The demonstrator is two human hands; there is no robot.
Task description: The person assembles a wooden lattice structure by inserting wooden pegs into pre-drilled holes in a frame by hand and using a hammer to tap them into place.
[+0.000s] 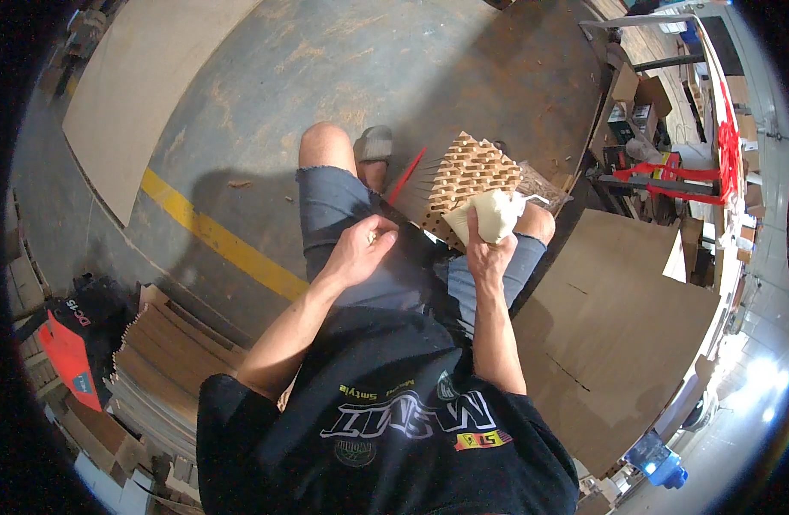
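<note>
My right hand is wrapped round a cream-coloured squeeze bottle with a thin white spout on its far right side. Just beyond the bottle, over my right thigh, stands a light-brown wooden piece covered in rows of short pegs or slots, partly hidden by the bottle. My left hand is closed above my left thigh, its fingertips pinched on something small and pale that I cannot make out. A gap separates the left hand from the pegged piece.
A large brown sheet lies on my right, with boxes and a red-wrapped frame beyond it. On my left are stacked brown boards and a red-and-black bag. A blue-capped clear bottle is at lower right.
</note>
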